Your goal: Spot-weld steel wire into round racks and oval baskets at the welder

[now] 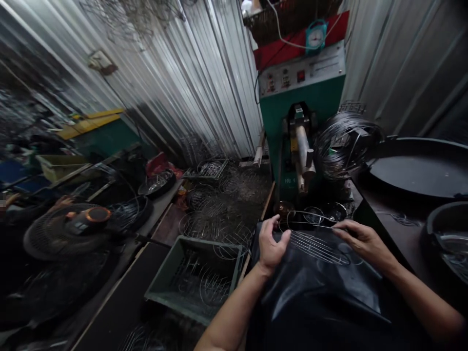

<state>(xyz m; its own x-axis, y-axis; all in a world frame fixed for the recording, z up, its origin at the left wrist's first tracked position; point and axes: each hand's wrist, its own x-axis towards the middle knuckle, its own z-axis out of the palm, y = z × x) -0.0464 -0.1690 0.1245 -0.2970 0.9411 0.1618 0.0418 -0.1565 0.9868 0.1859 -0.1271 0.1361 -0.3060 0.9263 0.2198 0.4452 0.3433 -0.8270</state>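
A round wire grill rack (317, 242) lies flat over a black sheet-covered surface (321, 287) in front of me. My left hand (272, 243) grips its left rim with curled fingers. My right hand (360, 240) pinches the rack's right rim between thumb and fingers. Just beyond the rack sit small round metal bowls (331, 211).
A green and red machine (302, 105) with a wire coil (345, 144) stands ahead. Several finished wire racks (219, 214) lie piled on the floor to the left, some in a green crate (197, 278). A fan (69, 229) lies far left. Large black pans (420, 168) sit to the right.
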